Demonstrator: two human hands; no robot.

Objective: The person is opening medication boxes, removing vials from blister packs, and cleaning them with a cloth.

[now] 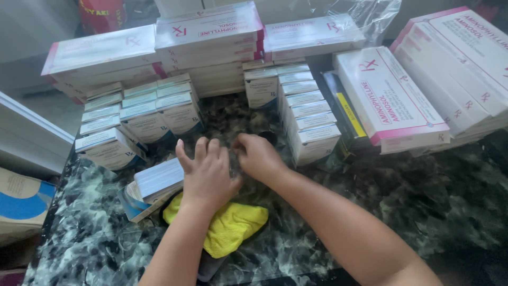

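I look down on a dark marbled desk (423, 212) crowded with medicine boxes. My left hand (207, 172) lies palm down near the middle, fingers together and slightly curled, over something small and clear that I cannot make out. My right hand (257, 156) sits just beside it at 2 o'clock, fingers pinched together on the same spot; whether they grip anything I cannot tell.

Under my left wrist, at 6 o'clock, lies a yellow cloth (233, 225). At 9 o'clock of the left hand a small box (153, 185) lies tipped on its side, apart from the rest, touching the cloth's edge.

Most of the sorting looks done, as far as I can judge. Small white boxes stand in neat rows: one block (137, 116) at 10 o'clock, another column (309, 114) at 1 o'clock, just beside my right hand. Behind them, at 12 o'clock, flat pink-edged cartons (209, 32) are stacked several high, and more of the same (389, 98) lean at 2 o'clock along the right edge. A clear plastic bag (370, 13) shows behind the back stacks.

What seems left is the tipped box and whatever sits under my hands; the patch of desk between the two blocks holds only those. A cardboard carton (21, 204) sits off the desk at 8 o'clock.
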